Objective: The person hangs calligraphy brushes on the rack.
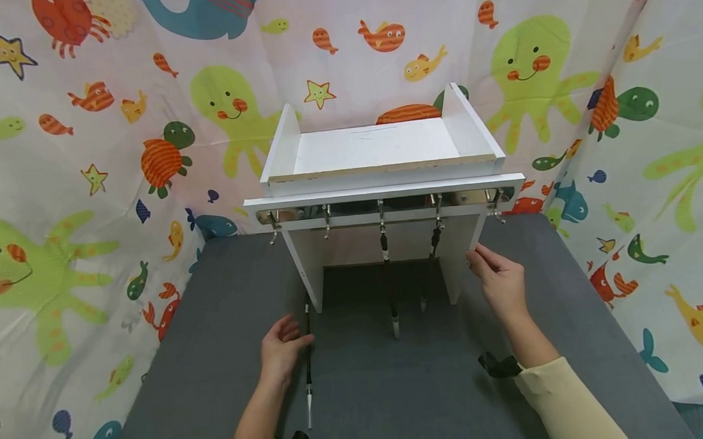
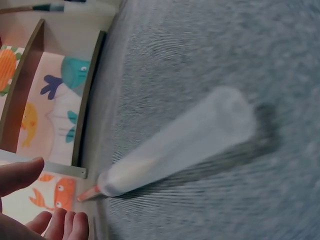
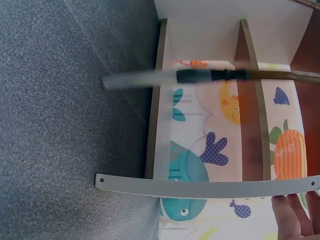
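Pen (image 1: 307, 369) lies lengthwise on mat, tip toward person.

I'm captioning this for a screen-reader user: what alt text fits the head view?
A person's left hand touches a black brush lying on a grey table, while the right hand rests against the side of a white hook rack. Two more brushes hang from its hooks, with a sea-creature cloth behind.

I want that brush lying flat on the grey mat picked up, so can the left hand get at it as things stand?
Probably yes. The left hand is open beside the brush, fingertips about at its black handle, and nothing lies between them on the grey mat.
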Motion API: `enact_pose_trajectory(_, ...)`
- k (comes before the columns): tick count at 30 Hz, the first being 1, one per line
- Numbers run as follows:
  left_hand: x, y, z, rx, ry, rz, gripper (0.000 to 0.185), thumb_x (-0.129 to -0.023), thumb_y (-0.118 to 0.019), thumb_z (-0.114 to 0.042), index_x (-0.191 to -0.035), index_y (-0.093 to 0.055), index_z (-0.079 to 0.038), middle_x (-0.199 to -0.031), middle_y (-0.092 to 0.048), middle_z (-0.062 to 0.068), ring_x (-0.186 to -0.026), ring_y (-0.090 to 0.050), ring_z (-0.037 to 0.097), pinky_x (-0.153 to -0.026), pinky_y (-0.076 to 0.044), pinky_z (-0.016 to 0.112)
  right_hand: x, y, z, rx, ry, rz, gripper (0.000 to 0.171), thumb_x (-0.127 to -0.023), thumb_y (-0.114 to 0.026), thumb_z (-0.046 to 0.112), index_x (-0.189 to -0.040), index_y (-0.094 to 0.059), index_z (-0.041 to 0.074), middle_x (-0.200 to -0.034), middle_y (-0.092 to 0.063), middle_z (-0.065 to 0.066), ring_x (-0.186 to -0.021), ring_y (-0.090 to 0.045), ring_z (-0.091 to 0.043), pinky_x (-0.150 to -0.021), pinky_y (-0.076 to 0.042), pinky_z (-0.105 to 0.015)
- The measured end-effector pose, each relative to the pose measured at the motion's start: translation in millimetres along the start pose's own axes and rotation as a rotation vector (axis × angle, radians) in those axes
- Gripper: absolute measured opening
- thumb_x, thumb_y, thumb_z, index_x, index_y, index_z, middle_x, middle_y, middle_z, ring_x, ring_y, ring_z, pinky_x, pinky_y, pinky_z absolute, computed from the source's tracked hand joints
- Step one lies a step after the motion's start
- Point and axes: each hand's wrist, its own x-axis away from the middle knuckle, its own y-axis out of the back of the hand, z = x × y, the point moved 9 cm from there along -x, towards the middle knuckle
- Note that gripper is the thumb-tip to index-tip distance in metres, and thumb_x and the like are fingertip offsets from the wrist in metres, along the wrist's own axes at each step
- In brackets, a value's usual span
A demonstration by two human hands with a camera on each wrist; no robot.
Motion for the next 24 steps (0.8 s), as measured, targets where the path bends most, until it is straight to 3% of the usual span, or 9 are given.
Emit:
enact_pose_trajectory(10,0.3,-5.9,11.7,-0.004,-0.04,-0.059,0.071,-0.077,-0.075,0.016,-0.143,-0.051,0.002,-0.138,-0.056,0.027,-0.126,-0.055,0.041,-0.105,-0.05,0.049,-9,2,-15,-0.007,0.019,-0.022,0.044,-0.094,-0.072,0.028,-0.131,-0.067,0.006,-0.105,-0.074,0.017,-0.092,-0.07,0.007,-0.079,-0.055,-0.012)
enact_pose_trajectory(16,3.8,-7.3,14.5,-0.042,-0.044,-0.079,0.07,-0.073,-0.074,0.022,-0.139,-0.055,0.004,-0.134,-0.057,0.029,-0.12,-0.06,0.045,-0.095,-0.058,0.04,-7,2,-15,-0.004,0.032,-0.032,0.041,-0.094,-0.072,0.027,-0.13,-0.068,0.006,-0.107,-0.074,0.015,-0.092,-0.07,0.006,-0.079,-0.055,-0.012)
enact_pose_trajectory(24,5.9,-0.5,18.2,-0.064,-0.034,-0.127,0.061,-0.073,-0.07,0.019,-0.131,-0.065,0.0,-0.124,-0.065,0.027,-0.111,-0.067,0.04,-0.08,-0.061,0.033,-8,2,-16,-0.006,0.009,-0.028,0.039,-0.095,-0.072,0.023,-0.129,-0.068,0.005,-0.098,-0.072,0.023,-0.089,-0.07,0.007,-0.079,-0.055,-0.011)
